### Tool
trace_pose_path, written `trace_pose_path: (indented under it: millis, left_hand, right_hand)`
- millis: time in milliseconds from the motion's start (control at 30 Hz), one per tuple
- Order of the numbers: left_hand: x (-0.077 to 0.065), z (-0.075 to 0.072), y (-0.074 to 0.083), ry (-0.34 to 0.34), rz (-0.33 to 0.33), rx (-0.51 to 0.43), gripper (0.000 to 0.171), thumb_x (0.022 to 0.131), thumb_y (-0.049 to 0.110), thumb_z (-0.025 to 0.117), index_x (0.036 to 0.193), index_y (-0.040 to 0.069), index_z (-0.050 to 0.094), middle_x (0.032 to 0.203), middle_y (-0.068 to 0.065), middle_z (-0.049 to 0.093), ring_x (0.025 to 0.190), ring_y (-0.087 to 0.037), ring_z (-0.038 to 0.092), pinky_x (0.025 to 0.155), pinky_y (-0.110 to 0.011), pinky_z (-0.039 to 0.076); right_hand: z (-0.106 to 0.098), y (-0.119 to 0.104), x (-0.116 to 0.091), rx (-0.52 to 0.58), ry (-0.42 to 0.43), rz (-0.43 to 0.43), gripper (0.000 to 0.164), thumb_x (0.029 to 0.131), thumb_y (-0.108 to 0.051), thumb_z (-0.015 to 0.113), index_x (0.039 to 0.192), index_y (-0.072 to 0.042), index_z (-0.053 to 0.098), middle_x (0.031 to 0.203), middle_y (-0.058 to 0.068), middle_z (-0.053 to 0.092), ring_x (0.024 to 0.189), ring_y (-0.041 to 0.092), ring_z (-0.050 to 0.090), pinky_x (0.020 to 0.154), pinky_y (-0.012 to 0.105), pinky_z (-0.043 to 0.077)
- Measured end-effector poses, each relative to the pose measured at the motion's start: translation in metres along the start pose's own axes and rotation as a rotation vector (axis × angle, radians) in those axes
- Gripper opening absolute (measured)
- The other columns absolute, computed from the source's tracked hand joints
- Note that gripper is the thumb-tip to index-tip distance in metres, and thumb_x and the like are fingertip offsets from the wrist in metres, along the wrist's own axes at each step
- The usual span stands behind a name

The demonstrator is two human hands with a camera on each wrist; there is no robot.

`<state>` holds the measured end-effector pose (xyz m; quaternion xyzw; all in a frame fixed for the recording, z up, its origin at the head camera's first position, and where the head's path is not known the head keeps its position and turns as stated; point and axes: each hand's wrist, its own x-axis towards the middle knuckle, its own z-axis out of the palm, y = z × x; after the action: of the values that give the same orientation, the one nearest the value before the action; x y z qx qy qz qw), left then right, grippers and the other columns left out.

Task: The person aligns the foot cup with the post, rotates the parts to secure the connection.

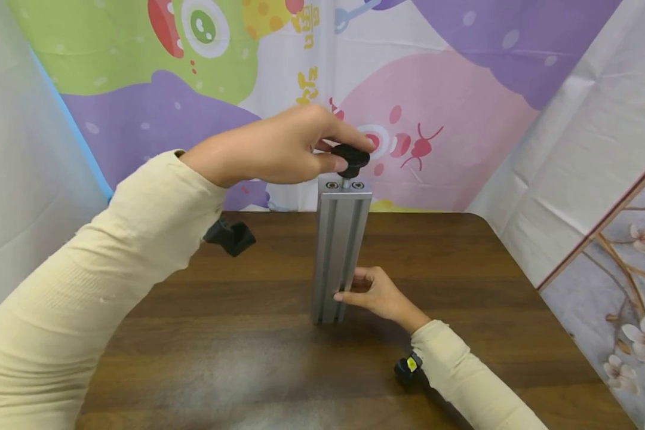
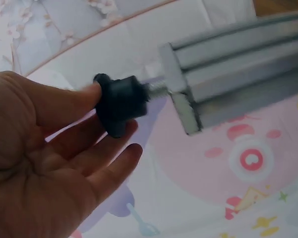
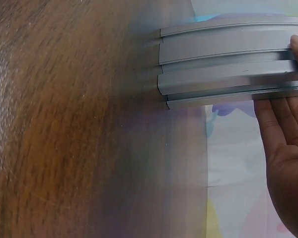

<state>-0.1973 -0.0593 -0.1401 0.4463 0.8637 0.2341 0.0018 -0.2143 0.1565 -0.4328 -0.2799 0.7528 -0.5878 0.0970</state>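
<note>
A grey aluminium extrusion (image 1: 335, 257) with slotted sides stands upright on the table. Above its top end sits a black star knob (image 1: 353, 157), its threaded metal stud (image 2: 156, 89) reaching down to the end plate in the left wrist view. My left hand (image 1: 282, 146) pinches this knob between thumb and fingers. How deep the stud sits is hidden. Low on the extrusion, my right hand (image 1: 380, 294) grips it from the right, thumb on the near face and fingers behind. Two round bolt heads (image 1: 331, 186) show on the top end, one on each side of the stud.
The brown wooden table (image 1: 220, 358) carries the extrusion near its far edge. Behind hangs a cartoon-printed cloth (image 1: 424, 107), with a flowered panel (image 1: 639, 286) at the right. Black straps, one at each wrist (image 1: 230, 236), hang below the sleeves.
</note>
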Motion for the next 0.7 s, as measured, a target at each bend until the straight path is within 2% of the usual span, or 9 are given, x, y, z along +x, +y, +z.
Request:
trace_pose_path:
  millis: [67,133,200,300,367,500,600,700]
  left_hand:
    - [0.0,-0.003,0.002,-0.059,-0.014,-0.014,0.038,0.095,-0.003,0.05,0.132,0.004,0.058,0.137,-0.006,0.055,0.129,-0.014,0.047,0.104,-0.031,0.04]
    - [0.001,-0.004,0.003,-0.088,-0.016,0.006,0.04,0.096,-0.003,0.048,0.133,0.006,0.056,0.139,-0.004,0.053,0.133,-0.012,0.043,0.106,-0.031,0.037]
    - [0.001,-0.005,0.004,-0.101,-0.023,-0.005,0.039,0.097,-0.001,0.048,0.134,0.007,0.056,0.139,-0.003,0.052,0.134,-0.01,0.041,0.107,-0.029,0.036]
    - [0.0,-0.004,0.003,-0.093,-0.001,-0.003,0.037,0.098,0.006,0.051,0.134,0.007,0.055,0.139,-0.002,0.053,0.133,-0.009,0.041,0.109,-0.029,0.034]
    - [-0.001,-0.001,0.003,-0.047,0.007,0.027,0.038,0.098,0.017,0.055,0.134,0.008,0.055,0.137,0.0,0.054,0.132,-0.009,0.043,0.109,-0.028,0.034]
    - [0.001,0.009,0.006,0.15,0.006,0.221,0.05,0.093,0.04,0.061,0.129,0.005,0.06,0.126,-0.006,0.062,0.12,-0.017,0.055,0.101,-0.033,0.041]
    - [0.001,0.019,0.01,0.3,-0.026,0.401,0.054,0.089,0.052,0.061,0.106,0.001,0.068,0.1,-0.011,0.065,0.092,-0.023,0.06,0.084,-0.036,0.048]
    - [0.001,0.026,0.015,0.356,-0.08,0.508,0.054,0.088,0.055,0.06,0.078,0.003,0.062,0.078,-0.009,0.056,0.072,-0.023,0.052,0.065,-0.036,0.046]
  right_hand:
    - [0.0,0.0,0.0,-0.002,-0.004,0.002,0.024,0.082,-0.002,0.074,0.103,0.006,0.067,0.095,0.019,0.071,0.087,0.017,0.07,0.076,0.032,0.056]
    - [0.0,0.0,0.0,-0.003,-0.007,0.001,0.024,0.082,-0.002,0.074,0.103,0.006,0.067,0.096,0.018,0.071,0.088,0.018,0.07,0.076,0.032,0.056]
    - [0.0,0.0,-0.001,-0.003,-0.01,-0.003,0.024,0.082,-0.002,0.074,0.104,0.005,0.067,0.096,0.017,0.071,0.088,0.018,0.07,0.076,0.033,0.056]
    - [0.0,0.0,-0.001,-0.003,-0.013,-0.007,0.023,0.082,-0.002,0.073,0.103,0.005,0.067,0.096,0.018,0.071,0.089,0.019,0.07,0.076,0.033,0.056]
    - [0.0,-0.001,-0.001,-0.002,-0.016,-0.005,0.023,0.082,-0.002,0.073,0.103,0.005,0.067,0.096,0.018,0.071,0.089,0.019,0.07,0.076,0.033,0.056]
    - [-0.001,-0.002,-0.001,0.001,-0.019,-0.005,0.023,0.082,-0.002,0.073,0.103,0.006,0.067,0.096,0.018,0.071,0.089,0.019,0.07,0.076,0.033,0.056]
    - [-0.001,-0.002,0.0,0.002,-0.019,-0.011,0.023,0.082,-0.001,0.073,0.103,0.006,0.067,0.096,0.018,0.071,0.089,0.019,0.07,0.076,0.033,0.056]
    - [-0.001,-0.002,0.0,0.005,-0.021,-0.012,0.023,0.082,-0.001,0.073,0.104,0.006,0.067,0.097,0.018,0.071,0.089,0.019,0.07,0.076,0.033,0.056]
